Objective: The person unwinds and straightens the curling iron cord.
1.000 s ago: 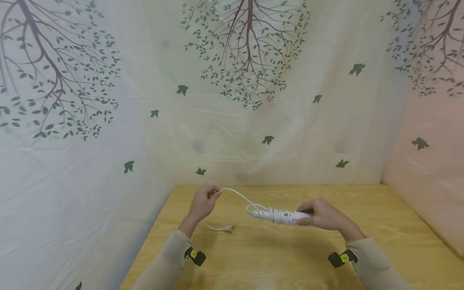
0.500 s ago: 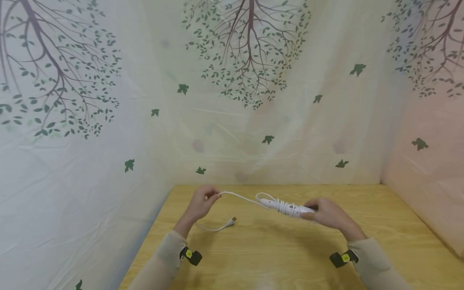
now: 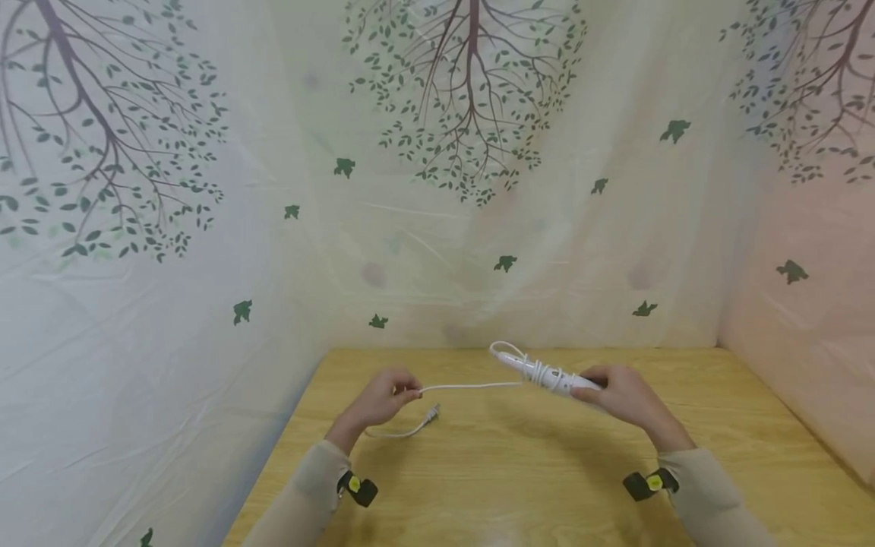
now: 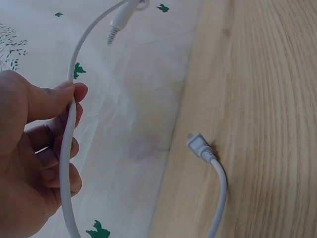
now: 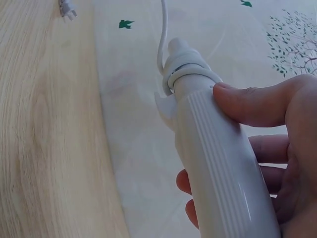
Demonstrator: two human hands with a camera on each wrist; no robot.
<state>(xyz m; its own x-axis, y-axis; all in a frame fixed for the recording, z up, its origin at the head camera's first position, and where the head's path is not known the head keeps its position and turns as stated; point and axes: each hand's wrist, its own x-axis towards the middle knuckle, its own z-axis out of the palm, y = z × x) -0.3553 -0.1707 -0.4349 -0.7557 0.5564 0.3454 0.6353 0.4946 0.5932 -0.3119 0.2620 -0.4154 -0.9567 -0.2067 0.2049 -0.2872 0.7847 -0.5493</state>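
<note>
My right hand [image 3: 625, 399] holds a white wand-shaped electric appliance [image 3: 563, 382] by its thick end, above the table. In the right wrist view the appliance [image 5: 218, 148] has a ribbed body and a small projecting tab; its exact kind is unclear. Several turns of its white cord [image 3: 472, 386] are wound round the middle, with a loop at the far tip. From those turns the cord runs nearly straight to my left hand [image 3: 383, 396], which pinches it between thumb and forefinger. The cord's loose end, with a two-prong plug [image 4: 199, 146], hangs below the left hand.
A wooden table [image 3: 506, 486] lies under both hands. Pale sheeting [image 3: 437, 251] printed with trees and birds stands upright behind the table and along its sides. A black wrist camera [image 3: 358, 490] sits on each sleeve.
The appliance has tilted, its corded tip swinging up and to the right. My left hand has lowered a little, and the cord between the hands has gone from a curve to nearly straight.
</note>
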